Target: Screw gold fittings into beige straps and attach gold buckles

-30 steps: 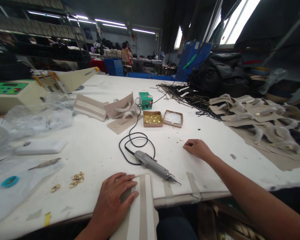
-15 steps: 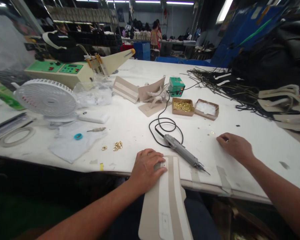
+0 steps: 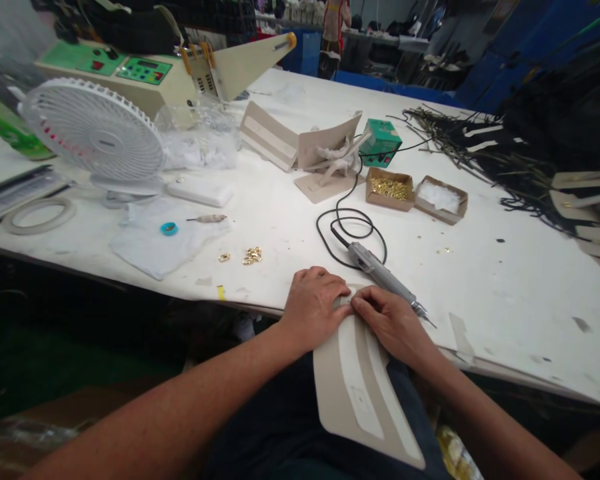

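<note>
A beige bag panel [image 3: 337, 387] with pale stripes slopes from the table's front edge down over my lap. My left hand [image 3: 316, 305] grips its upper end, thumb on top. My right hand [image 3: 391, 323] is closed in a pinch at that same end, its fingertips beside my left thumb; whatever it pinches is too small or hidden to make out. Just beyond my right hand lies a grey electric screwdriver [image 3: 383, 275], its bit pointing toward the front right. A small pile of gold rings or clasps [image 3: 253, 256] rests to the left of my hands.
Cardboard boxes of gold hardware [image 3: 390, 189] and white pieces [image 3: 439, 198] stand near a green power box [image 3: 381, 142]. More beige panels [image 3: 270, 135] are behind. A white fan [image 3: 97, 133] and tape roll [image 3: 39, 217] occupy the left; dark straps [image 3: 535, 200] the right.
My right hand has come from the tabletop at the right to the panel's upper end. My left hand stays on the panel. The view has tilted down.
</note>
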The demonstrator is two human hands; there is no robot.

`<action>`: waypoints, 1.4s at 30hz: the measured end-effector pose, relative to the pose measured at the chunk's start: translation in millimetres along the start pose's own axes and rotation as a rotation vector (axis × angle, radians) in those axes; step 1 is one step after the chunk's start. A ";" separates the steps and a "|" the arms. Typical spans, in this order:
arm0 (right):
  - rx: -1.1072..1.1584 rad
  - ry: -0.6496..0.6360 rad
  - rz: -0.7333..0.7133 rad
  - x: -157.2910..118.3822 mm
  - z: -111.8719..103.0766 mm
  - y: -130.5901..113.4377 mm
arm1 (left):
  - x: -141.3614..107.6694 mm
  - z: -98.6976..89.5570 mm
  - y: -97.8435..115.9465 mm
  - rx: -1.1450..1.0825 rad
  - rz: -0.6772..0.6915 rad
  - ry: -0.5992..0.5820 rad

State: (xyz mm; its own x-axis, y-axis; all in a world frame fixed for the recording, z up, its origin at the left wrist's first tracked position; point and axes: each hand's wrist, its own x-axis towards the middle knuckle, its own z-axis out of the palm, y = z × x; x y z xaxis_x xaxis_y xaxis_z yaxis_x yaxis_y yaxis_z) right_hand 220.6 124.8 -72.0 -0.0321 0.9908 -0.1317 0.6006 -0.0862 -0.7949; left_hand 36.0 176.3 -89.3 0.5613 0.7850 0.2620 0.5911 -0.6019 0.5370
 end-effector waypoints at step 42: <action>-0.624 0.394 -0.081 10.4 -41.4 20.7 | -4.5 -1.6 -8.1 -0.048 -0.007 -0.015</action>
State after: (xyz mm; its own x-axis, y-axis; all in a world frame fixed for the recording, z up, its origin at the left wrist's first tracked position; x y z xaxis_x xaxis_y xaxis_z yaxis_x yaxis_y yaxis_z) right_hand 265.8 137.6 -65.3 0.1230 0.9657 0.2285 0.9547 -0.0523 -0.2931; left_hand 27.7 177.9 -93.6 0.5660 0.7869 0.2457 0.5667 -0.5879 0.5773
